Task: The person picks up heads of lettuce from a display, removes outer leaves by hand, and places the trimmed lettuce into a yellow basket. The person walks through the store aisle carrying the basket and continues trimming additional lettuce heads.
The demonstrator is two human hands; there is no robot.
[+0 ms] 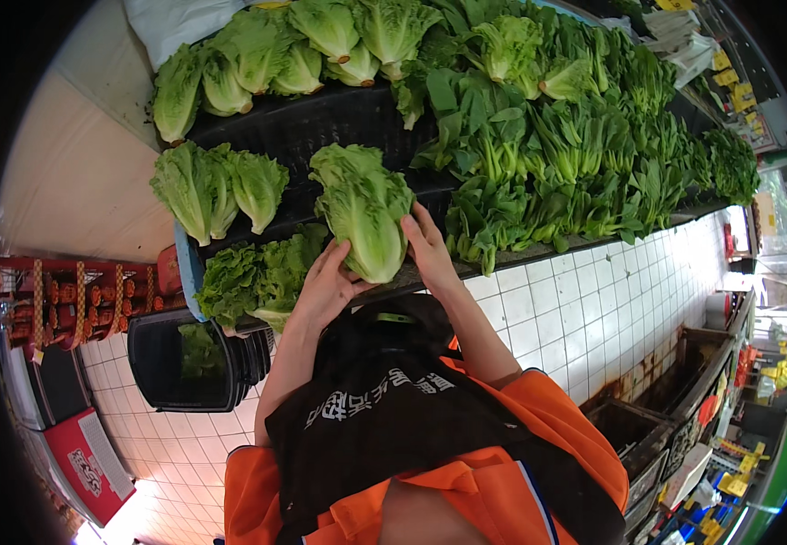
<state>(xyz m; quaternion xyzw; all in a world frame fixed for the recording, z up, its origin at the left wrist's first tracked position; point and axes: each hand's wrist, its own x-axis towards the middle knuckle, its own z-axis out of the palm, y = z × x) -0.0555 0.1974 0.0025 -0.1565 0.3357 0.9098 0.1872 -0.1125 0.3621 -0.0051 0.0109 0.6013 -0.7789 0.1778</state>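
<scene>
A large head of romaine-type lettuce (364, 211) is held between both palms, its leafy end pointing away from me and its pale base near my body. My left hand (329, 283) supports the lower left of the head. On the right side, my right hand (427, 246) presses against the leaves, thumb towards me. Below and left of the held head lie frilly leaf lettuces (257, 272) on the lowest step. Several similar lettuce heads (220, 191) rest on the middle step to the left, and more lettuce heads (257, 51) line the top step.
Dark leafy greens (571, 136) fill the stepped black display (305, 126) to the right. Stacked black crates (182, 361) stand on the tiled floor (557, 293) at lower left, with a green vegetable inside. Worn bins (639, 422) stand at lower right. A white plastic bag (179, 24) lies upper left.
</scene>
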